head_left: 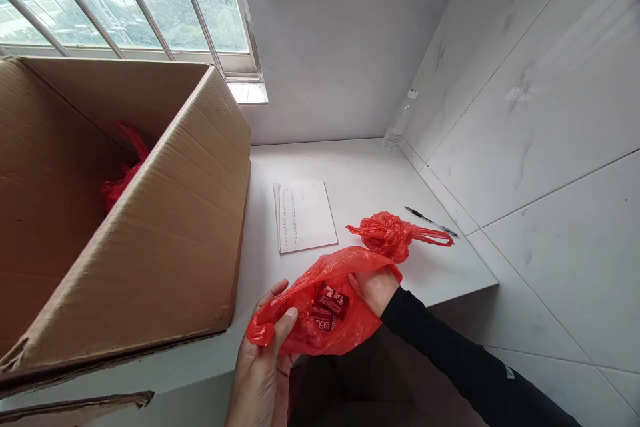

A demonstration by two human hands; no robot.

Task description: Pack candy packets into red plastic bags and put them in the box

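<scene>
An opened red plastic bag point(320, 267) is at the table's front edge. Its left rim is gripped by my left hand point(267, 353), with the thumb on top and the other fingers underneath. Inside the bag lie small dark red printed packets point(334, 300). My right hand point(374, 288) reaches into the bag from the right, beside the packets. Most of its fingers are hidden by the plastic, so its hold cannot be made out. Just behind sits a second red plastic bag point(385, 233), knotted, its handle loops lying to the right.
A large open cardboard box point(165, 240) stands at left with another red bag point(120, 183) inside. Printed papers point(315, 220) lie on the white table point(280, 160). A pen point(431, 221) and clear bottle point(398, 121) are near the tiled wall point(540, 120).
</scene>
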